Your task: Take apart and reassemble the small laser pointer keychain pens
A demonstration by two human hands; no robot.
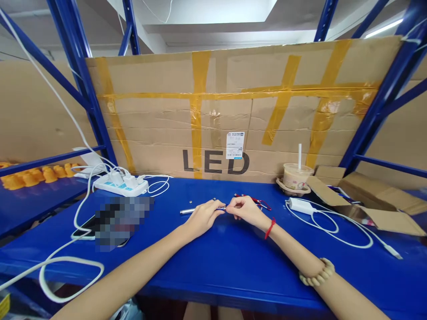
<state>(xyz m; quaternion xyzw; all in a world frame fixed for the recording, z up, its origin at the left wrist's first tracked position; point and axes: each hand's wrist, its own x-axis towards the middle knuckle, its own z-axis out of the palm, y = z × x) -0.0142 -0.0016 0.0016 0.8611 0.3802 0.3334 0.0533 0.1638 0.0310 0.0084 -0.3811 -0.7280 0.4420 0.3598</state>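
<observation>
My left hand point(204, 215) rests on the blue tabletop, fingers bent and closed at the tips around a small, slim piece point(221, 208) that is mostly hidden. Opposite it, my right hand point(246, 209) pinches at the same piece with thumb and forefinger. What this piece is cannot be made out. A silver pen-like stick point(187, 211) pokes out from behind my left hand; whether it is held is unclear. Just beyond my right hand lies a thin red-and-dark item point(261, 203) with a loop at one end, partly covered by the hand. A tiny round bit point(190, 202) lies near the stick.
A white power strip point(122, 183) with plugs and cables is at left, near dark flat devices point(116, 220), partly blurred out. At right are a drink cup point(296, 175) with straw, a white charger point(301, 206) with cable and an open carton point(367, 195). Cardboard point(160, 129) stands behind.
</observation>
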